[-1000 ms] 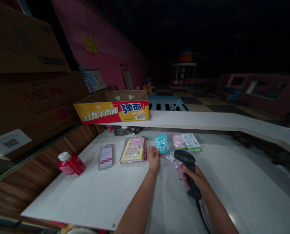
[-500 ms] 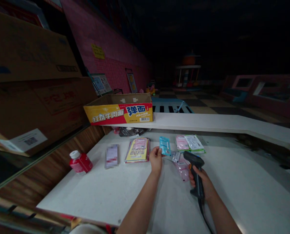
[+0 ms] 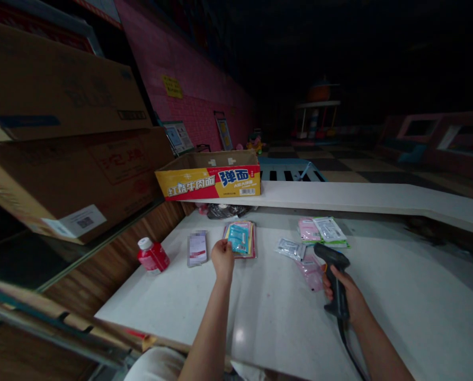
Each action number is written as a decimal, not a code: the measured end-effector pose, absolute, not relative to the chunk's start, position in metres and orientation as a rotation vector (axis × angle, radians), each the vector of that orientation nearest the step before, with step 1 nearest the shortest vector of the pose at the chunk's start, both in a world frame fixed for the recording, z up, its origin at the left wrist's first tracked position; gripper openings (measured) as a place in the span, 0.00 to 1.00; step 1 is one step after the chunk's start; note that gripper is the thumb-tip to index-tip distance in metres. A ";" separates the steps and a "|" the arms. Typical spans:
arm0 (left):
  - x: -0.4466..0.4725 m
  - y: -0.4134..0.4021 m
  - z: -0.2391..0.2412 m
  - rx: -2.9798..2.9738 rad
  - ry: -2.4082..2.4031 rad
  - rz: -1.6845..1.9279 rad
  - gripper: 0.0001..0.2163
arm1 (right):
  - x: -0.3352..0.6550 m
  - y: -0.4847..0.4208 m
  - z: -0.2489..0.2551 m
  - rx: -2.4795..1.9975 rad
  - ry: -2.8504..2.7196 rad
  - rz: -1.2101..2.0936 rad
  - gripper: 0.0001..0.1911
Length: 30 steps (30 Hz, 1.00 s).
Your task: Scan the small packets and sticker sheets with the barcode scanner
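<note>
My left hand (image 3: 223, 257) pinches the edge of a small blue packet (image 3: 239, 238), which is over a stack of flat colourful packets (image 3: 253, 248). Whether the blue packet rests on the stack or hovers just above it, I cannot tell. A black barcode scanner (image 3: 335, 275) is gripped by its handle in my right hand (image 3: 349, 296), its cord trailing toward the bottom edge. Just left of the scanner lie a silver-white packet (image 3: 291, 248) and a pink packet (image 3: 311, 271). Behind the scanner are pink and white packets with green edges (image 3: 328, 231).
A phone (image 3: 197, 248) and a red bottle with a white cap (image 3: 153, 256) stand to the left on the white table (image 3: 268, 317). An open noodle carton (image 3: 212, 182) sits on the raised ledge (image 3: 339, 197). Large cardboard boxes (image 3: 77, 164) are stacked at far left.
My left hand has carried the blue packet leftward, from beside the silver-white packet to over the stack. My right hand still holds the scanner. The view has shifted slightly.
</note>
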<state>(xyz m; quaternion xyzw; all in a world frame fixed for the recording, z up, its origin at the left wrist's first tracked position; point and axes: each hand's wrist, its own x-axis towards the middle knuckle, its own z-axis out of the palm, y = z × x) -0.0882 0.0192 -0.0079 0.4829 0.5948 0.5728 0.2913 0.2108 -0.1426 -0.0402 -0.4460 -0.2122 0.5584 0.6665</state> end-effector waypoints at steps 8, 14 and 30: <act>-0.088 -0.007 0.012 1.910 2.225 0.962 0.15 | 0.211 -0.146 -0.038 -0.973 -0.430 1.273 0.23; -0.070 -0.016 0.012 2.120 2.201 1.169 0.14 | 0.214 -0.146 -0.040 -0.923 -0.446 1.262 0.21; 0.066 -0.016 -0.014 2.262 1.874 0.645 0.25 | 0.217 -0.143 -0.038 -0.867 -0.383 1.281 0.21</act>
